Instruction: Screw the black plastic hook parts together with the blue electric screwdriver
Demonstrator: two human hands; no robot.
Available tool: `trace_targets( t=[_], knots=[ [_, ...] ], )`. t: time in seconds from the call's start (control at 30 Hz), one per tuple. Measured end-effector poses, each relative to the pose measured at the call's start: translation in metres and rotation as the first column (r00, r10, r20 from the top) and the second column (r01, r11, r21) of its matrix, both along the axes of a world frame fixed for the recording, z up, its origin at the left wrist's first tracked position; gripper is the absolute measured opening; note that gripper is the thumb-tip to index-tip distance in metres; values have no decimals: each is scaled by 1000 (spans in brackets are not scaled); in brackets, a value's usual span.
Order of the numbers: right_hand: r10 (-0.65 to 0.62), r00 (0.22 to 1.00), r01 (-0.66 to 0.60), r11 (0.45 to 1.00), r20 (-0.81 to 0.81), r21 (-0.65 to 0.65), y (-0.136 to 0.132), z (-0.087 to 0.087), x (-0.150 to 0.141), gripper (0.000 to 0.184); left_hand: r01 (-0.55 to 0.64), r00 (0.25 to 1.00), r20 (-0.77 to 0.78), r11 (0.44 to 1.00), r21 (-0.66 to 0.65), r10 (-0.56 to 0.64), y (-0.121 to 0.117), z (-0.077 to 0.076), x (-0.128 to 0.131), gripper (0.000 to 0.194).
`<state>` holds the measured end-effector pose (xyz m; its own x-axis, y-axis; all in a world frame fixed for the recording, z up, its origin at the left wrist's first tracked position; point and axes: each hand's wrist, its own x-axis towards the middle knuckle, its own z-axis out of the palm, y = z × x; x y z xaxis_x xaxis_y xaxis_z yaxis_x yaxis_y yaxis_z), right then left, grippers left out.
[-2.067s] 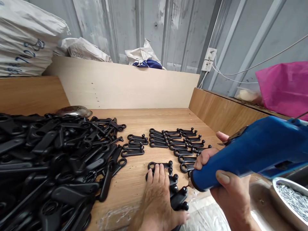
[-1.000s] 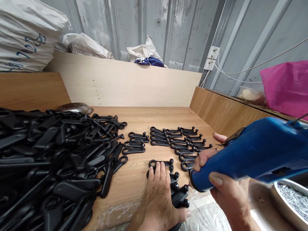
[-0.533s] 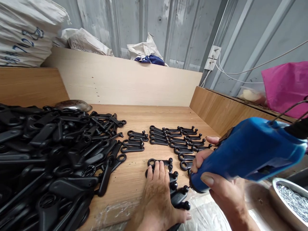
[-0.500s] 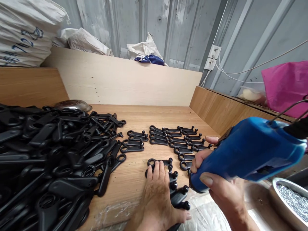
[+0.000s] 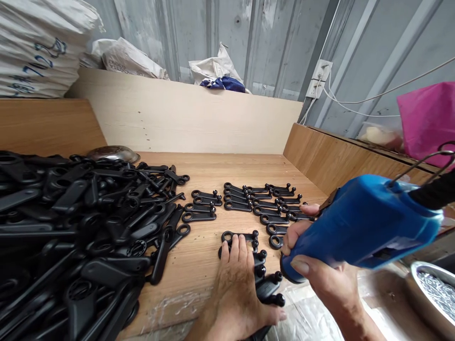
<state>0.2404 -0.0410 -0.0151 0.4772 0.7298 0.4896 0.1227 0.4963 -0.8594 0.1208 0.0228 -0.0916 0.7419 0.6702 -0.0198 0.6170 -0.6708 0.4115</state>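
My left hand [image 5: 234,279] lies on a small stack of black moulded plastic pieces [image 5: 266,284], each a flat arm with a ring at one end and a knob at the other. My right hand [image 5: 320,265] grips a blue corded power tool [image 5: 359,222], its nose low beside that stack. Its tip is hidden behind the hand and tool body. Further pieces lie in neat rows [image 5: 263,203] on the wooden bench [image 5: 213,170] ahead of my hands. A large loose heap of them [image 5: 81,213] fills the left side.
A steel bowl [image 5: 113,152] sits behind the heap, and a metal basin of small steel parts [image 5: 432,289] stands at lower right. Wooden boards [image 5: 177,118] wall the bench. Beyond are stacked white sacks [image 5: 39,52], a pink bag [image 5: 426,123] and a corrugated metal wall [image 5: 227,33].
The blue tool has tilted, its rear swinging down and its cable now showing at the back. Both hands stay on the same stack, and the camera view has shifted slightly.
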Motion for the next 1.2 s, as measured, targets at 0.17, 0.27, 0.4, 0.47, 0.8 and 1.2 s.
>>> trace_targets(
  t=[0.17, 0.27, 0.4, 0.47, 0.8, 1.2],
  knots=[
    [-25, 998, 21, 997, -53, -80, -9, 5, -5, 57, -12, 1000, 2, 1000, -2, 12, 0, 2, 0, 125],
    [-42, 996, 44, 999, -76, 27, -15, 10, -1, 51, -10, 1000, 23, 1000, -20, 11, -1, 5, 0, 124],
    [-77, 986, 95, 988, -145, 120, -16, 14, 1, 45, 2, 999, 47, 999, -36, 0, -3, 7, -1, 122],
    [-62, 988, 78, 990, -138, 115, -12, 14, -2, 48, 3, 999, 46, 999, -39, -1, -3, 6, -1, 122],
    [-29, 997, 39, 989, -71, 141, 3, 10, -10, 68, -7, 1000, 28, 1000, -14, 8, -1, 0, 1, 126],
    [-41, 995, 49, 994, -89, 97, 5, 4, -12, 72, -11, 999, 34, 1000, -9, 11, -1, -7, 0, 127]
  ],
)
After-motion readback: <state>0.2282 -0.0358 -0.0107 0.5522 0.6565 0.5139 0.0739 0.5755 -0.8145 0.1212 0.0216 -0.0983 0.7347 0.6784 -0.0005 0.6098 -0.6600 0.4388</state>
